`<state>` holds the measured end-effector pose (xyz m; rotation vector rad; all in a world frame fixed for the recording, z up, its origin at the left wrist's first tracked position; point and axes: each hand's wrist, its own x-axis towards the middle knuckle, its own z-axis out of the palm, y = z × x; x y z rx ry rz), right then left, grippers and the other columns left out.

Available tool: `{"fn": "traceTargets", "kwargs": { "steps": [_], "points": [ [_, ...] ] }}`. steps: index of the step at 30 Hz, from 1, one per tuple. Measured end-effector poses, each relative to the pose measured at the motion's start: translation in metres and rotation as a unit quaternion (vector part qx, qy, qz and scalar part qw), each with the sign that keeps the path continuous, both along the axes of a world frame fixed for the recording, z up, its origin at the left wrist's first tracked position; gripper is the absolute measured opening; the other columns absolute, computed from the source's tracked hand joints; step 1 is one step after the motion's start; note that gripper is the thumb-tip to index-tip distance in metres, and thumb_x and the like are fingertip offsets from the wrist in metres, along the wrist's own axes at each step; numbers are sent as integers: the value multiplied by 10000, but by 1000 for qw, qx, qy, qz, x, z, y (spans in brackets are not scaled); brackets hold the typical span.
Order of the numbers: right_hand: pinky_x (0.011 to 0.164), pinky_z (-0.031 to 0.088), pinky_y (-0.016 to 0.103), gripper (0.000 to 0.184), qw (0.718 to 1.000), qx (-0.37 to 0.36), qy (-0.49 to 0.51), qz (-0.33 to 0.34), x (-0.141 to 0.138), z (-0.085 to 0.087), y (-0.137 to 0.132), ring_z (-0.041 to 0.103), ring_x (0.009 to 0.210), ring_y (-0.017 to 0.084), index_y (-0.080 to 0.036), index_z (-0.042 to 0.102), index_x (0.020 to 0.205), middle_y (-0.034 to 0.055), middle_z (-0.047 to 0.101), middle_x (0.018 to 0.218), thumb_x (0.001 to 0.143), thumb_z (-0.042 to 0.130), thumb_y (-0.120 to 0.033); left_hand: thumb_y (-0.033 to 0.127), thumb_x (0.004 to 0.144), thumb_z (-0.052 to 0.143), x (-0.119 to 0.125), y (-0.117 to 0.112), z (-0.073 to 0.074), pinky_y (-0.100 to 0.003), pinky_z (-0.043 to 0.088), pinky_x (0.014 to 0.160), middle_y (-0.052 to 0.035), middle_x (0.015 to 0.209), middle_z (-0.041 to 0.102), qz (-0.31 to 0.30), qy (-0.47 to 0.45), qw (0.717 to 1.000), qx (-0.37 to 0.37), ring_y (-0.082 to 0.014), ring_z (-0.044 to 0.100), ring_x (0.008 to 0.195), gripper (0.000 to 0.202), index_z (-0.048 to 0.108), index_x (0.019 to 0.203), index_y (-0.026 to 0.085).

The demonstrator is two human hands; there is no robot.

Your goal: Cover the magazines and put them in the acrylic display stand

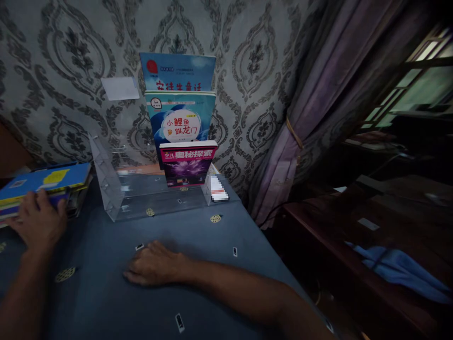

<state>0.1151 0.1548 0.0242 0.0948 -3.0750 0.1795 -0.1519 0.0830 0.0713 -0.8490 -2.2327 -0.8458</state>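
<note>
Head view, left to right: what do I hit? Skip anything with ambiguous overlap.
Left hand → clear stand's left side panel → right hand → curtain tie → blue cloth.

Dim o/all, R side v. dark. Brightest: pale barred glass window (424, 92), far up-right of R fingers (136, 277); soft shadow beneath them. Faint glints on clear plastic angular stand (108, 184) beyond; pixelated white-and-red card (217, 189) past it.
</note>
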Motion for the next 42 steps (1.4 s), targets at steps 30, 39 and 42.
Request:
{"fn": "traceTargets", "kwargs": {
  "steps": [30,39,42],
  "points": [
    [726,358,303,304,995,-82,2,-52,-2,-10,0,660,855,183,-167,705,905,69,742,940,1029,478,-327,435,955,494,-42,32,8,-641,180,1167,-287,1581,313,-9,63,981,-183,-405,259,1487,668,394,1490,48],
    [668,355,298,319,997,-69,10,-44,-1,-4,0,649,764,164,-163,697,838,49,736,873,1018,500,-338,358,962,424,-47,42,23,-696,356,1000,-290,1269,606,14,47,961,-271,-443,507,1249,476,574,1314,76],
    [671,358,298,306,996,-81,18,-44,-1,-7,0,640,754,159,-165,687,820,37,726,863,1010,514,-332,369,971,405,-40,35,26,-668,391,969,-282,1230,623,11,59,958,-281,-438,526,1227,467,584,1302,94]
  ]
}}
